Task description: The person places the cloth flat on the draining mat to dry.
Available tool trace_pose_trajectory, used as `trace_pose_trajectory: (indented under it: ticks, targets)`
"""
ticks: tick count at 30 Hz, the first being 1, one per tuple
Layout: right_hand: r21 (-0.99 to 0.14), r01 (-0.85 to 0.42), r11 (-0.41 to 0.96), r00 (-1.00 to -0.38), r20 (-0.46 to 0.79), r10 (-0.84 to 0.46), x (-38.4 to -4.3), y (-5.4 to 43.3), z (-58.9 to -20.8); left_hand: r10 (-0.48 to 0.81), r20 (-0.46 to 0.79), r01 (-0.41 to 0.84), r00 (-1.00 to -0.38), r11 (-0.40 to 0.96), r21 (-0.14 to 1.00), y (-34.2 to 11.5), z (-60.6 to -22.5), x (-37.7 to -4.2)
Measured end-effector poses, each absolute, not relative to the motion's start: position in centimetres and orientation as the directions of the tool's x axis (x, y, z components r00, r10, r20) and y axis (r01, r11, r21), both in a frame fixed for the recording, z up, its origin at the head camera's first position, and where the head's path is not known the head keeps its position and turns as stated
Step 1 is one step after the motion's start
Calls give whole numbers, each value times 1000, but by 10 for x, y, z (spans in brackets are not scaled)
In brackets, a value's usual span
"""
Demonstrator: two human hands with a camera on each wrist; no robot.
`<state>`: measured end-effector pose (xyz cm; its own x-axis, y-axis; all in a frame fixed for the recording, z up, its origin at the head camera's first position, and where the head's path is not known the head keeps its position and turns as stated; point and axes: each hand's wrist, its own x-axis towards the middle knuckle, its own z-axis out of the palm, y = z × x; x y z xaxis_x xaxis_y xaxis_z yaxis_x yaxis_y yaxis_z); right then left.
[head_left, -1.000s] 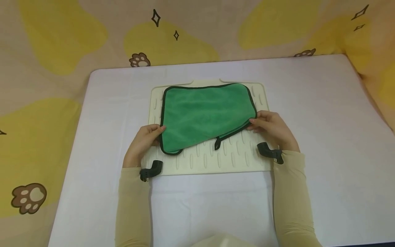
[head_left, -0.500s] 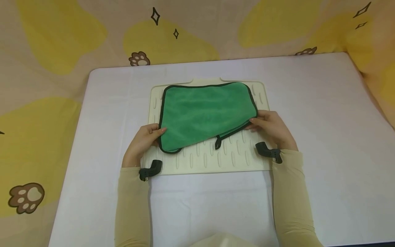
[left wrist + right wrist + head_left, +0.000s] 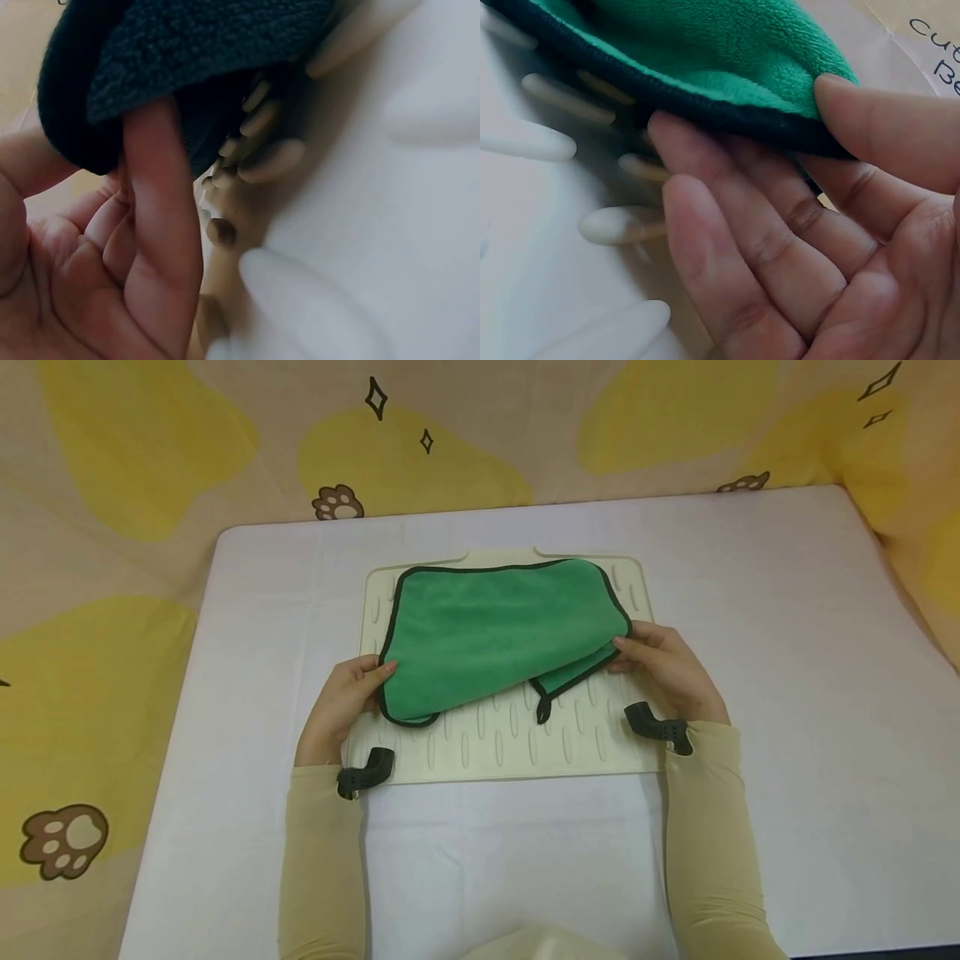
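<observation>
Left hand (image 3: 337,703) and right hand (image 3: 670,670) each pinch green cloth (image 3: 498,631) over cream mat (image 3: 517,758); backdrop (image 3: 480,468) lettering (image 3: 942,69), partial: "Cu", "Be".

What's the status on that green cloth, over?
Left hand, right hand: grip on opposite sides of the green cloth. It's folded unevenly, mat beneath. Nothing visible in the way.

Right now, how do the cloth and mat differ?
Colour: the cloth is green and dark-edged; the mat is plain cream.
Surface: the cloth is fuzzy; the mat is covered in oval ridges.
Pose: the cloth is skewed, pinched by the left hand and right hand; the mat lies flat on the table.
Shared: rounded corners.
</observation>
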<state>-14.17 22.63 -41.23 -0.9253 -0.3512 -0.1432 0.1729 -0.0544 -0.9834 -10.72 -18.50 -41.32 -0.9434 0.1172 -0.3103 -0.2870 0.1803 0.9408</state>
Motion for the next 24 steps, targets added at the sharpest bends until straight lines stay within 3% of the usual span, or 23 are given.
trace_pose_trajectory:
  ticks: [21, 24]
  targets:
    - [-986, 164, -25, -939, -149, -311, -145, 229, -410, 113, -303, -283, -946, 161, 946, -183, -415, -109]
    - [-984, 153, 89, -930, -174, -323, -144, 231, -409, 119, -321, -296, -940, 190, 936, -185, -414, -108]
